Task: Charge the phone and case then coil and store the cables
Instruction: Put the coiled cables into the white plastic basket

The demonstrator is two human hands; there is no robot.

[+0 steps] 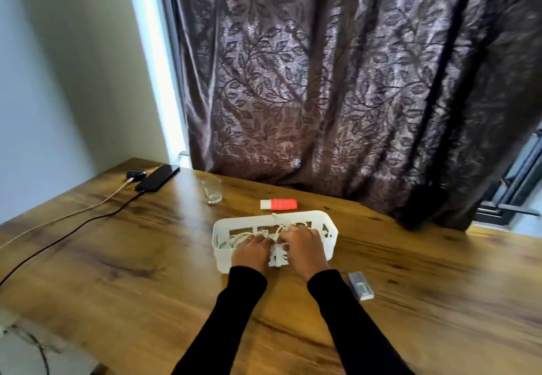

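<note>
Reaching into the basket (319, 219), both hands (254, 250) grip limp, light cables (239, 238) (best gathered by the loops).

Empty glass (212, 191), red-and-white tube (279, 204), small grey box (360, 285), wooden table (132, 257), patterned curtain (337, 81)

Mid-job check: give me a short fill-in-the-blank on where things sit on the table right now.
1. Both hands, left hand and right hand, reach into the white plastic ____.
2. The black smartphone lies at the table's far ____ corner.
3. The red tube with a white cap lies between the basket and the ____.
4. The clear drinking glass stands ____ on the wooden table.

Missing words: basket; left; curtain; upright
</note>
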